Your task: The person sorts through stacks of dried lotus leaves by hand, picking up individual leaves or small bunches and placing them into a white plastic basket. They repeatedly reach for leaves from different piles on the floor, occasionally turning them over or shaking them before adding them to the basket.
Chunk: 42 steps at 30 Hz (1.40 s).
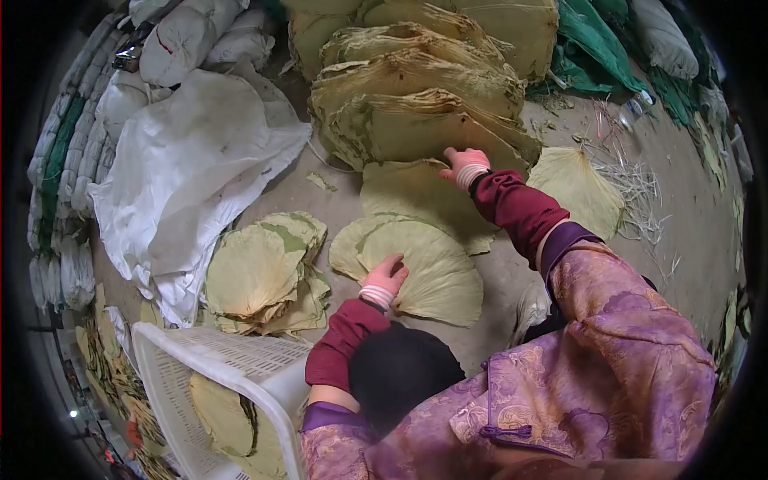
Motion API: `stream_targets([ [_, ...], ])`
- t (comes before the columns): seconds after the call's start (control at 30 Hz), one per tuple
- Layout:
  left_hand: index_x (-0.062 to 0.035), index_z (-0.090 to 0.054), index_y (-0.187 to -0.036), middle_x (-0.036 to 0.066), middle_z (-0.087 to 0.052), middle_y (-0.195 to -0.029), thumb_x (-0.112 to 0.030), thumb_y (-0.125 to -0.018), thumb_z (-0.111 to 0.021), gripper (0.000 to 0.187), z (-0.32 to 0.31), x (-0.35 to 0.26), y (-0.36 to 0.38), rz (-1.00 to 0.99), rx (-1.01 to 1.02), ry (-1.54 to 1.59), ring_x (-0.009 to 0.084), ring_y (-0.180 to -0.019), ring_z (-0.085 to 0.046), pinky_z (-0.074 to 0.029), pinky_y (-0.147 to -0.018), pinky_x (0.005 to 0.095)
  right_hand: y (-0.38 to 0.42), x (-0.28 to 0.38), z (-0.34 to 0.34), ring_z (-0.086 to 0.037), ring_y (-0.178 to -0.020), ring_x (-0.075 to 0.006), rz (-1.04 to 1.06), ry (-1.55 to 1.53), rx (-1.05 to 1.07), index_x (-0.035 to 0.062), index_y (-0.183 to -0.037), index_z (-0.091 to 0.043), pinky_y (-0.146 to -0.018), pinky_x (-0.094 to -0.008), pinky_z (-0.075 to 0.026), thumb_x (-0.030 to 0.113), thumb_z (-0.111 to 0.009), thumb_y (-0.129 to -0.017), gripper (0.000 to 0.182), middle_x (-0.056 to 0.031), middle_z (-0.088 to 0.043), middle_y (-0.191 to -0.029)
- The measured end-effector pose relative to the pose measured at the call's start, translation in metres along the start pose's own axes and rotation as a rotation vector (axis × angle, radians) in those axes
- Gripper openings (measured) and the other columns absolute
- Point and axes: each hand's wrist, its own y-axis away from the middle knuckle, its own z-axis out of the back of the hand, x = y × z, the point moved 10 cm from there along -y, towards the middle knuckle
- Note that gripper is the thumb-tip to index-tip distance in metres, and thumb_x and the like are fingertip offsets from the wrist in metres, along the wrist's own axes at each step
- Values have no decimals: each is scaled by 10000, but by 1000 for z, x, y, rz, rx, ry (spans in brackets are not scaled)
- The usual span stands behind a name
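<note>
Large, flat, fan-shaped dried leaves, pale green and looking like lotus leaves, lie about both hands. My left hand (386, 283), in a pink glove with a striped cuff, rests at the left side of a broad leaf (440, 276), fingers extended and apart. My right hand (466, 166), gloved alike, reaches farther forward. Its fingers are bent at the upper edge of another leaf (412, 196), which they seem to pinch; the fingertips are partly hidden. Just beyond it stands a thick stack of folded leaves (424, 128) with brown, wrinkled edges.
A smaller leaf pile (260, 272) lies left, beside a white plastic sheet (200, 160). Near me at lower left is a white slatted basket (216, 352) holding leaves. At right are a single leaf (572, 188), pale strands (632, 192) and green netting (592, 48). White sacks (180, 44) stand upper left.
</note>
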Motion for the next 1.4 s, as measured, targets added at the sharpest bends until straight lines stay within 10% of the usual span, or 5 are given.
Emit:
stream_targets([
  [0.43,-158,-445,-1292,90,-327,-1406,-249,-760,-613,566,27,-93,87,-877,-621,-896,304,-1317,-280,-149,-1084,495,193,137,-21,-583,-851,-295,962,-201,-164,176,-1103,-566,-719,-385,-495,77,-587,-690,425,-68,-597,-951],
  [0.83,-80,-545,-1094,96,-597,-948,-105,-707,-548,388,-30,-29,65,-657,-103,-830,266,-879,-576,-437,-808,385,200,129,-177,-605,-748,-297,298,-1092,453,27,-863,-635,-696,-384,-472,436,-504,-848,430,-155,-629,-764],
  [1.03,-76,-591,-1060,117,-587,-1103,-71,-706,-534,359,-21,-65,81,-888,-128,-902,288,-1041,-553,-422,-928,361,125,75,-125,-597,-835,-347,401,-343,-296,63,-944,-617,-762,-414,-475,215,-509,-784,247,-194,-625,-870],
  [1.3,-17,-541,-1183,128,-608,-1078,55,-832,-436,374,226,-25,122,-519,-870,1145,214,-867,-609,-500,-774,318,148,41,68,-600,-793,-222,707,-910,-700,88,-972,-617,-706,-328,-484,74,-572,-813,166,-73,-633,-891],
  [1.4,7,-546,-1151,146,-634,-983,-48,-889,-527,269,247,-86,178,-401,-1546,-17,219,-886,-607,-485,-778,302,196,121,32,-602,-815,-306,921,-365,-463,100,-889,-608,-696,-386,-495,71,-554,-731,169,-114,-620,-858],
])
